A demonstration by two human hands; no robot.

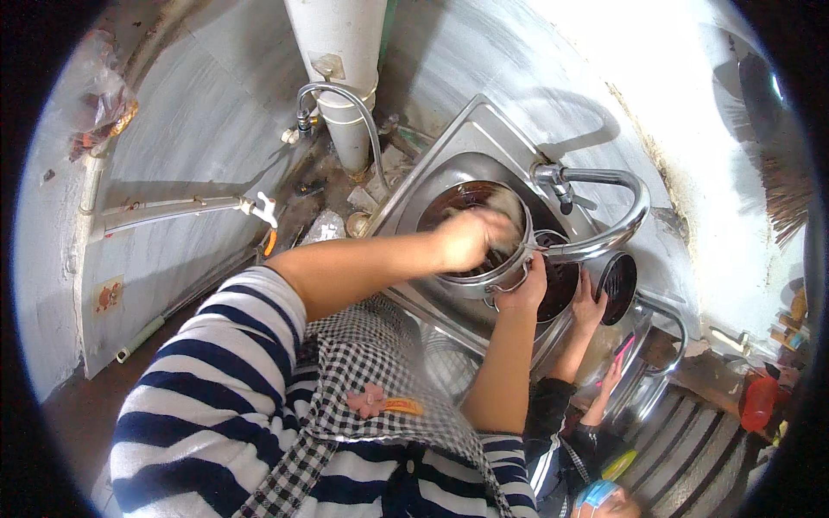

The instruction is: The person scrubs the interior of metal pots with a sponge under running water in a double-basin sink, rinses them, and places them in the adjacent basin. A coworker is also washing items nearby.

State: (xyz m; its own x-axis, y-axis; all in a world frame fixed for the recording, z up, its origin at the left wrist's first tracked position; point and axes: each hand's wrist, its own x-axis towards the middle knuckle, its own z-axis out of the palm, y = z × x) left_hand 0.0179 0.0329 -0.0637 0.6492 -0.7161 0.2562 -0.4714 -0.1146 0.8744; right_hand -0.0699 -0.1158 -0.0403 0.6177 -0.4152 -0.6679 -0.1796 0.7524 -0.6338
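Observation:
A round metal pot with wire handles stands tilted in a stainless steel sink. My left hand, blurred by motion, is inside the pot's mouth, beside a pale blurred thing; whether it grips that cannot be told. My right hand holds the pot's rim at the near right side, by a handle. A second dark-bottomed pan lies partly hidden behind my right hand. The curved chrome faucet reaches over the sink, its end near the pot's rim.
At my right, a co-worker in a blue mask holds a small dark pan and something pink. Another thin faucet arches beyond the sink's left edge. A white pipe rises at the back. A white tap juts from the left wall.

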